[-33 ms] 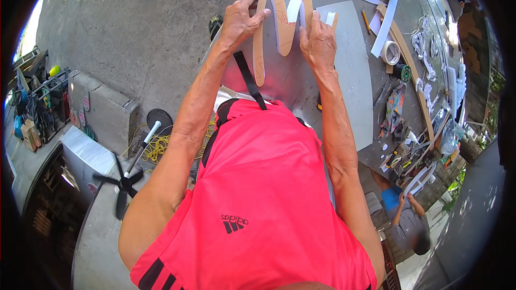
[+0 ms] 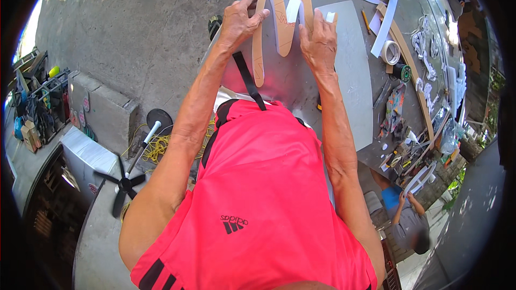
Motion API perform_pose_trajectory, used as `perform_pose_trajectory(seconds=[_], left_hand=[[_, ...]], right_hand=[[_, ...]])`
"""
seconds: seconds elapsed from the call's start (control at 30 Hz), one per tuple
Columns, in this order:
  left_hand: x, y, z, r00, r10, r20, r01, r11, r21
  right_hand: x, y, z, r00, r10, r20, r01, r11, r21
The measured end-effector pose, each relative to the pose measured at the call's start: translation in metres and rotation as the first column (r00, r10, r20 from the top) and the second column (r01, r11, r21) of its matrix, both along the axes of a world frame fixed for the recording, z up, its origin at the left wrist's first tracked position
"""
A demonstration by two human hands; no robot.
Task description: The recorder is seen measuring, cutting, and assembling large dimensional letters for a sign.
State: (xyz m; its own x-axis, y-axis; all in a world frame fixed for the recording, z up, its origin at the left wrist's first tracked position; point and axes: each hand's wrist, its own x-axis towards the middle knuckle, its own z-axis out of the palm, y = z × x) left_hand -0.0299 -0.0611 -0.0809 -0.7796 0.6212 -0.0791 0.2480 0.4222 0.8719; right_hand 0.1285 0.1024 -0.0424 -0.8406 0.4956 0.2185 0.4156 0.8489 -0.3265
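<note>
Reaches forward with both forearms (image 2: 200, 94) over grey table (image 2: 301, 83), elbows slightly bent. Lays right hand (image 2: 321, 45) palm-down at right bend of wavy piece (image 2: 284, 32), fingers stretched away; cannot tell whether gripping. Angles left hand (image 2: 237, 24) inward, pinching left bend between thumb and fingers. Has piece on table, brown face up.

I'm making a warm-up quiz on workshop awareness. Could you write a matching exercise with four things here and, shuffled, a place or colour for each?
Things:
1. Curved brown-faced piece
2. Tape roll
3. Fan
4. Sleeveless top

Clues:
A. Bright pinkish red
B. Touched by the left hand and right hand
C. Has black blades
D. Beside a green-ended spool

Pairs: 1-B, 2-D, 3-C, 4-A
</note>
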Motion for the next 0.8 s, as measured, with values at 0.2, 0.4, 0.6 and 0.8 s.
perform_pose_trajectory(seconds=[0.2, 0.4, 0.6, 0.8], left_hand=[[0.017, 0.002, 0.005, 0.996, 0.082, -0.038, -0.083, 0.996, -0.033], [0.027, 0.010, 0.006, 0.962, 0.125, -0.241, -0.154, 0.983, -0.102], [0.033, 0.022, 0.010, 0.952, 0.130, -0.279, -0.165, 0.980, -0.108], [0.033, 0.020, 0.000, 0.940, 0.134, -0.314, -0.174, 0.979, -0.104]], right_hand=[[0.062, 0.019, -0.011, 0.894, -0.436, -0.106, 0.392, 0.873, -0.290], [0.100, 0.025, -0.034, 0.956, -0.291, 0.048, 0.294, 0.952, -0.081], [0.104, 0.043, -0.045, 0.938, -0.346, 0.026, 0.345, 0.938, 0.035], [0.108, 0.071, -0.049, 0.910, -0.413, -0.022, 0.414, 0.909, 0.049]])
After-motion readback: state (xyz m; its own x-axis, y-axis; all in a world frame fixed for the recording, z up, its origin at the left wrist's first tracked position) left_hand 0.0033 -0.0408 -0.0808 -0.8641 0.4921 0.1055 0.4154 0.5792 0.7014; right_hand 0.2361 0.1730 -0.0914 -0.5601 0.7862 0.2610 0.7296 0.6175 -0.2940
